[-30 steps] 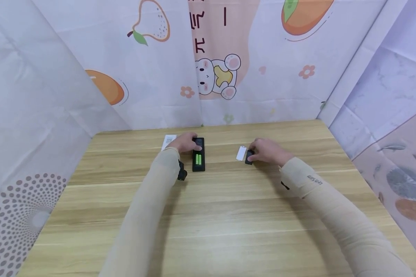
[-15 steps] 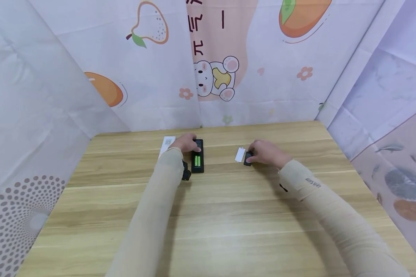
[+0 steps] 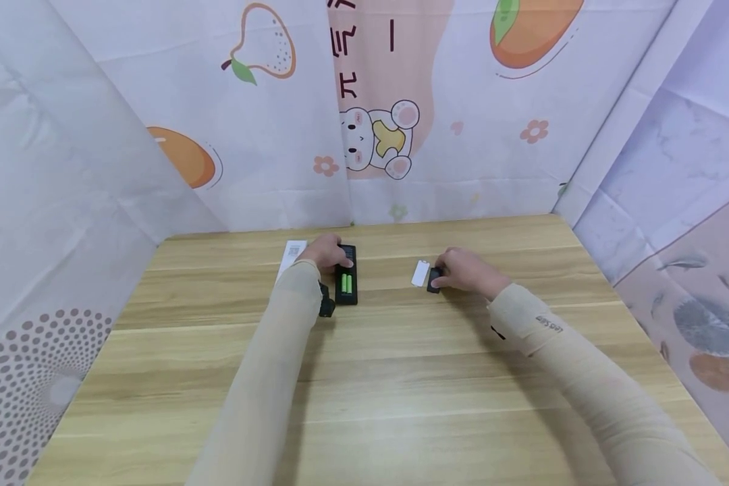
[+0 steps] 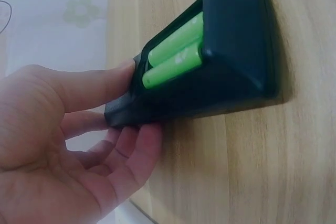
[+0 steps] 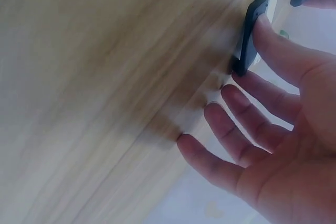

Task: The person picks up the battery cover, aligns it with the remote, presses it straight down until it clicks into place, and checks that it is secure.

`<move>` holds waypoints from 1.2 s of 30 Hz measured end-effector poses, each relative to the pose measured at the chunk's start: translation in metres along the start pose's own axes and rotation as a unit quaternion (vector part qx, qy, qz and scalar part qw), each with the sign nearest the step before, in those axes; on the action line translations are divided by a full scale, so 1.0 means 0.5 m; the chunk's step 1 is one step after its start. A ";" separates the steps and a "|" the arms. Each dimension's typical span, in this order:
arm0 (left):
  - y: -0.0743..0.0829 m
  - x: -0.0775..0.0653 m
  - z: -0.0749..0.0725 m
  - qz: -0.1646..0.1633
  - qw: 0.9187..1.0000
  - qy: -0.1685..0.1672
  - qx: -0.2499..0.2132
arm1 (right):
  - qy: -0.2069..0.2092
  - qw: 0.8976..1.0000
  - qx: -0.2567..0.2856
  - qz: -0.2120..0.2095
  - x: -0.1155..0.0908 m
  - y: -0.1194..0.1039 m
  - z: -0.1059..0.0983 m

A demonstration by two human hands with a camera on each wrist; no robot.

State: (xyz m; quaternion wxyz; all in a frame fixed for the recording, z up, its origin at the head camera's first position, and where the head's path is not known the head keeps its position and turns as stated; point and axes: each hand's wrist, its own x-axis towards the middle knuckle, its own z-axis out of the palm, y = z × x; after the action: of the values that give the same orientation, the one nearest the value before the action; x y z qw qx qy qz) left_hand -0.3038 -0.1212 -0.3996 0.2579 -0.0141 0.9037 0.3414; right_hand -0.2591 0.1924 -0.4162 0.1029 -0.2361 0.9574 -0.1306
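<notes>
A black remote control lies with its battery compartment uncovered, and two green batteries sit side by side in it. My left hand grips the remote's far end; in the left wrist view the thumb presses on top near the batteries and the fingers are at the side. To the right, my right hand pinches a small black battery cover between thumb and index finger. The cover stands on edge at the tabletop in the right wrist view, the other fingers spread below it.
Just left of the cover lies a small white rectangular piece. A white card with a printed code is partly hidden behind my left hand. The wooden table meets a patterned curtain at its back edge.
My left wrist and forearm have shifted slightly right. Both hands keep their hold on the remote and the battery cover; the view has moved a little.
</notes>
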 end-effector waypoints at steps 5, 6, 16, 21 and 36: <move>0.000 0.004 -0.001 -0.008 1.000 0.003 -0.010 | -0.004 1.000 0.021 0.002 0.002 0.003 0.002; 0.000 0.004 -0.001 -0.010 1.000 0.003 -0.013 | -0.006 1.000 0.028 0.006 0.003 0.004 0.002; -0.008 0.001 -0.003 -0.022 0.997 0.016 -0.066 | -0.024 0.994 0.090 0.057 0.008 0.006 -0.002; -0.008 0.001 -0.001 -0.029 0.998 0.025 -0.057 | -0.023 0.994 0.086 0.060 0.003 0.005 -0.004; -0.007 -0.006 -0.001 -0.042 0.996 0.018 -0.073 | -0.024 0.989 0.123 0.074 -0.002 0.002 -0.003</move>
State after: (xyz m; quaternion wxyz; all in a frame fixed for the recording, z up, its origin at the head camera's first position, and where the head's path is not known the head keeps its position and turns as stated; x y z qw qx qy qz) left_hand -0.3009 -0.1246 -0.3998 0.2543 -0.0766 0.8794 0.3952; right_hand -0.2592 0.1941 -0.4149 0.1633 -0.1531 0.9461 -0.2341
